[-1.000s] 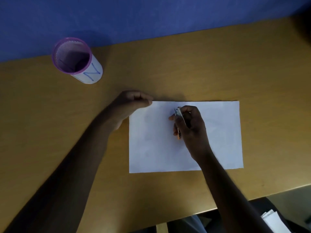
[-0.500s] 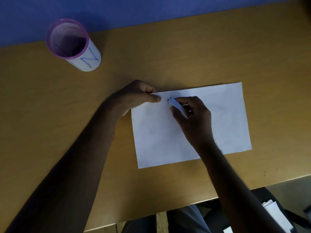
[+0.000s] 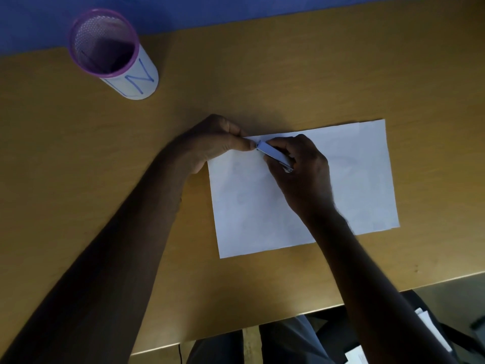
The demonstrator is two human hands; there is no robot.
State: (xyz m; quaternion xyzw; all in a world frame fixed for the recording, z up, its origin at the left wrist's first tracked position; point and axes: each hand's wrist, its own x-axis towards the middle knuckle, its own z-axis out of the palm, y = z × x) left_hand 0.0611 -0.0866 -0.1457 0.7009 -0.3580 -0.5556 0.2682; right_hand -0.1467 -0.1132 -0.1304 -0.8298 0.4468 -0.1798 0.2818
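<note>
On counter [image 3: 262, 74], right of centre: white paper [image 3: 354, 179] lying flat, slightly skewed, its left part under both hands. Right grip [image 3: 299, 174] rests on the paper, fingers clenched round a pale pen [image 3: 274, 155]. The pen is angled up and left, with its far end just over the paper's top edge. Left grip [image 3: 217, 143] sits at the paper's top left corner with fingers curled. Its thumb tip meets the pen's far end. Cannot tell whether it pinches the pen end, the paper edge, or nothing. Both forearms cross the near counter edge.

Far left corner: purple-rimmed mesh cup [image 3: 131, 82], upright, white label with a blue "N", well apart from the paper. Blue wall [image 3: 236, 9] runs behind the counter. Loose white sheets [image 3: 430, 334] lie below the counter edge, at right.
</note>
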